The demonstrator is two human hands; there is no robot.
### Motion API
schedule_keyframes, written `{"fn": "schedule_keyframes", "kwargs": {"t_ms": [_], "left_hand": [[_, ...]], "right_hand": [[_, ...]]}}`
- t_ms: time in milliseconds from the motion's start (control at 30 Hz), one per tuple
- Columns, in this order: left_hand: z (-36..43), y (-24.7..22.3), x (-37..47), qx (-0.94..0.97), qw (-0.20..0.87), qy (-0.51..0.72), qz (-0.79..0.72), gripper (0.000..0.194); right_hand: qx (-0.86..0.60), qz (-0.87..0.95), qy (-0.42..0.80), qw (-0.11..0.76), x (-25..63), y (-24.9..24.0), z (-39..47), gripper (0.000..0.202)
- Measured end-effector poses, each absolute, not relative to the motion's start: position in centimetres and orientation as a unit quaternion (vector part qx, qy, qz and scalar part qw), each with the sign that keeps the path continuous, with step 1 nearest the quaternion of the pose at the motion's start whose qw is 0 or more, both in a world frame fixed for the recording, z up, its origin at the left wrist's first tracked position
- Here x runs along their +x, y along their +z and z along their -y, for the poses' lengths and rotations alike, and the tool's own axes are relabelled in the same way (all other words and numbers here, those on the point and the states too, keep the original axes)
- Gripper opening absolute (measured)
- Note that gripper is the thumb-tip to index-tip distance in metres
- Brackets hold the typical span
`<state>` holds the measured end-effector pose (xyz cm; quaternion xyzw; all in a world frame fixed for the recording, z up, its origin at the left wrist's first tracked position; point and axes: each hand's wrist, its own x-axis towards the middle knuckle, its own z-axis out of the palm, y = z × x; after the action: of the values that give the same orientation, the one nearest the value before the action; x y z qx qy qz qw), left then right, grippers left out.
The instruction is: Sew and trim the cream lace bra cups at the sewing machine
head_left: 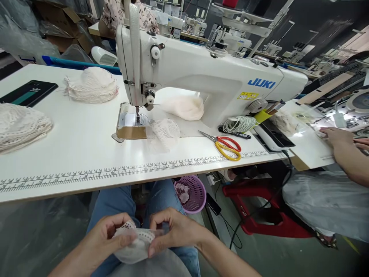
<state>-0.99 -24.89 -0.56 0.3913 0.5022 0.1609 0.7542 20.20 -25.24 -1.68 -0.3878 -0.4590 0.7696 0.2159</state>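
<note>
Our two hands pinch a white lace piece above our lap.
Beyond, scissors lie near a sewing machine.

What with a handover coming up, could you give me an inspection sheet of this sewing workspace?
Surface: white tabletop, ruler printed along the near edge
Job's things: lace-trimmed piece held over the lap; two lace stacks at left; lace cloth beside the needle plate of the sewing machine
Clutter: scissors, coiled cord
Hands: left hand and right hand both grip the piece
Cables: black cable hanging off the table
Surroundings: purple basket, red stool, another person's hand at right
</note>
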Motion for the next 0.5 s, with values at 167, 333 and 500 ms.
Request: {"fn": "schedule_keyframes", "kwargs": {"t_ms": [167,333,500], "left_hand": [[25.2,0.0,-1.5,0.350,0.794,0.145,-0.476,0.047],[25.4,0.0,-1.3,0.339,0.798,0.132,-0.480,0.047],[25.5,-1.1,-1.2,0.351,0.792,0.118,-0.485,0.048]], "right_hand": [[-0.347,0.433,0.802,0.221,21.5,-2.8,25.1,0.052],[-0.341,0.403,0.824,0.205,21.9,-3.0,25.3,0.053],[-0.366,0.369,0.836,0.175,20.9,-2.8,25.5,0.061]]}}
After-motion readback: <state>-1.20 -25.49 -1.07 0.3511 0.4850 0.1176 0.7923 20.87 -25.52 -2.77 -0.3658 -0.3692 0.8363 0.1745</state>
